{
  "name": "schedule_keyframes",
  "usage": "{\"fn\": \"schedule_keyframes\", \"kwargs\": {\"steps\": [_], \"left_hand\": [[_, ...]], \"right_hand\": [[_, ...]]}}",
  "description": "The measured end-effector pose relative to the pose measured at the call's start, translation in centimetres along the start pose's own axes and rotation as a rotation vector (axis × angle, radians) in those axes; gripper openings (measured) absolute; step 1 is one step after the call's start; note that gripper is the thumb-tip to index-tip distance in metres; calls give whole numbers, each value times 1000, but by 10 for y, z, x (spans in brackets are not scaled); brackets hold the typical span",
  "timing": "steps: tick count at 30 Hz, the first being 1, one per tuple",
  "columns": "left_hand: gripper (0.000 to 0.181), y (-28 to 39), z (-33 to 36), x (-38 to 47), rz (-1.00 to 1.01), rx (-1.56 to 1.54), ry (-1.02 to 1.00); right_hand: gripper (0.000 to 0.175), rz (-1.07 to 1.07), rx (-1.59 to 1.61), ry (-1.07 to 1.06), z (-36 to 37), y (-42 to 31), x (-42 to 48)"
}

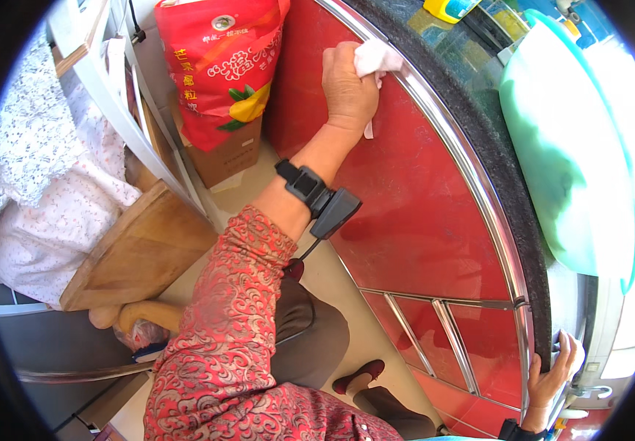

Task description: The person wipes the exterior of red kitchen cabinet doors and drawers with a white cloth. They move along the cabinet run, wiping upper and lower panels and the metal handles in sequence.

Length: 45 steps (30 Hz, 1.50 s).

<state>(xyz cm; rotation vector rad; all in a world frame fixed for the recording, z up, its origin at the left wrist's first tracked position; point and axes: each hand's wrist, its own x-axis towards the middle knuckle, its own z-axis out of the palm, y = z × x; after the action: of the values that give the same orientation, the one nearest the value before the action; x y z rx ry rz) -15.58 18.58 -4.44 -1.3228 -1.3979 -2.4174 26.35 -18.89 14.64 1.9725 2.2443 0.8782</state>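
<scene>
My left hand (pixel 350 85) is closed on a crumpled white cloth (pixel 377 57), at the chrome trim strip (pixel 463 143) along the top of a glossy red cabinet front (pixel 416 204). A black strap with a dark box is on this wrist. At the lower right, my right hand (pixel 550 380) rests over the edge of the dark stone countertop (pixel 538 308), thumb towards the front and fingers on top. Its fingers are apart, and its far side is washed out by bright light.
A green plastic basin (pixel 565 154) stands on the countertop near a yellow container (pixel 449 8). A red printed bag (pixel 223 60) sits on a cardboard box (pixel 226 160) beside the cabinet. At left are a wooden board (pixel 141 253) and floral cloth (pixel 58 237).
</scene>
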Motion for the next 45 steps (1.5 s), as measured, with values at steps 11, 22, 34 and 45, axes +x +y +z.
{"fn": "schedule_keyframes", "kwargs": {"steps": [11,22,34,45], "left_hand": [[27,-111,-75,-149,-757,315,-418],[31,-29,-17,-40,-72,25,-16],[32,-206,-78,-226,-971,512,-297],[38,-141,-36,-68,-706,-163,-42]], "right_hand": [[61,-4,-17,-24,-4,-2,1],[60,-3,-13,-18,-1,3,-2],[56,85,38,-69,4,15,-10],[58,16,-1,-63,5,16,-11]]}}
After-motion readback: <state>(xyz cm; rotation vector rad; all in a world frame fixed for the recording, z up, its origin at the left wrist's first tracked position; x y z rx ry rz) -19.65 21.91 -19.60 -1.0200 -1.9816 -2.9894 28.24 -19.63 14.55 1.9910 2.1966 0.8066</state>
